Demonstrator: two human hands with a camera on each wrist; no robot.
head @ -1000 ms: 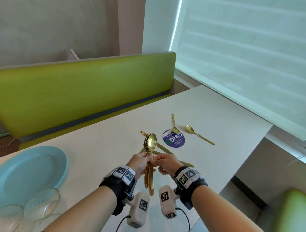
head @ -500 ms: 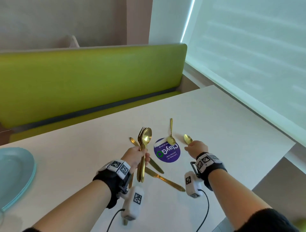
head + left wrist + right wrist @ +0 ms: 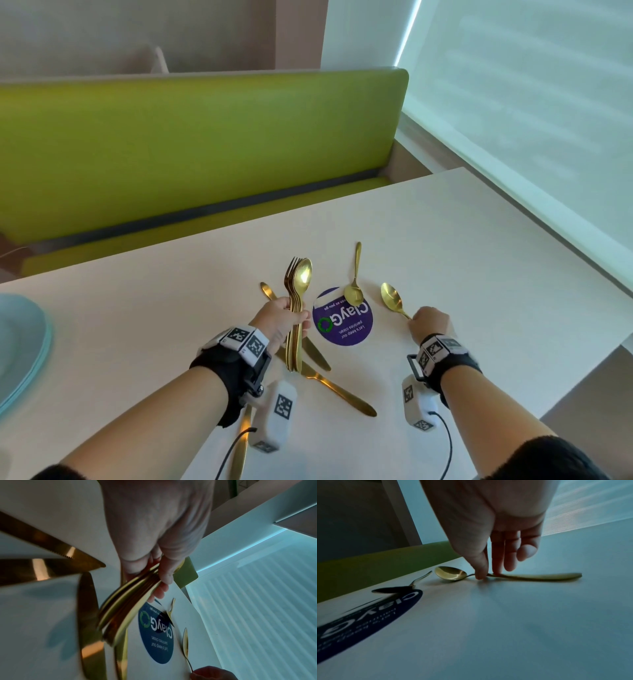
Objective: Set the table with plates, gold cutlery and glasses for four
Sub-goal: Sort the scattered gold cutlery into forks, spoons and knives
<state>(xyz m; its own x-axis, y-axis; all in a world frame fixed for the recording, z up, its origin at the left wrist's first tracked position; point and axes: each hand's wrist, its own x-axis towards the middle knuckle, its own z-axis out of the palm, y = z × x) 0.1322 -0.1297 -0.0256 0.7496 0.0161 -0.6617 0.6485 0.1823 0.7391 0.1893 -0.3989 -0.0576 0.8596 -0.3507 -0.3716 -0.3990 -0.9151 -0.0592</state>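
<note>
My left hand (image 3: pixel 279 320) grips a bundle of gold forks and a spoon (image 3: pixel 297 301), heads pointing away, held just above the white table (image 3: pixel 479 260); the bundle (image 3: pixel 123 601) shows between thumb and fingers in the left wrist view. My right hand (image 3: pixel 428 323) pinches the neck of a gold spoon (image 3: pixel 392 299) that lies on the table, thumb and fingertips on its handle (image 3: pixel 488 574). Another gold spoon (image 3: pixel 354 284) lies with its bowl on the purple round sticker (image 3: pixel 342 323). Gold knives (image 3: pixel 339 390) lie crossed under my left wrist.
A pale blue plate (image 3: pixel 20 353) sits at the table's left edge. A green bench (image 3: pixel 191 144) runs along the far side. The window with a white blind (image 3: pixel 531 102) is on the right, and the table's right edge (image 3: pixel 616 342) is close to my right hand.
My right hand left the bundle, moved right and came down onto the lone spoon's handle. My left hand keeps the bundle. The view shifted right, so the glasses left the frame.
</note>
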